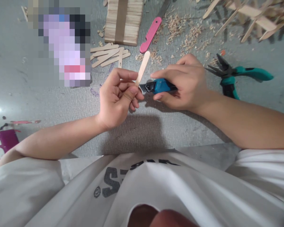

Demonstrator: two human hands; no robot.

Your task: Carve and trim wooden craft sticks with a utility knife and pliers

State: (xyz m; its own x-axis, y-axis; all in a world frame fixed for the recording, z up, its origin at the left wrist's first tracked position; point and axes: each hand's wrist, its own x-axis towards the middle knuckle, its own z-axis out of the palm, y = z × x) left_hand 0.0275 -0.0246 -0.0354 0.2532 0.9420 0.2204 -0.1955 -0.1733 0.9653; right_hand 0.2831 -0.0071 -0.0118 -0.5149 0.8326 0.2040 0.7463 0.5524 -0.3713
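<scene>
Pinched between the thumb and fingers of my left hand [119, 97] is a wooden craft stick [144, 65], its rounded end pointing up and away from me. My right hand [186, 83] is closed round a blue and black utility knife [162, 85]. The knife's blade points left and meets the lower part of the stick, close to my left thumb. Whether the edge has cut into the wood cannot be made out. Beyond my left hand lies a small heap of loose craft sticks [109, 55].
A banded bundle of sticks [134, 22] lies at the back, beside a pink-handled knife [152, 33] and wood shavings [177, 26]. Teal-handled pliers [229, 74] rest at right. A stick structure [257, 19] stands far right. A purple box [4, 143] is at left.
</scene>
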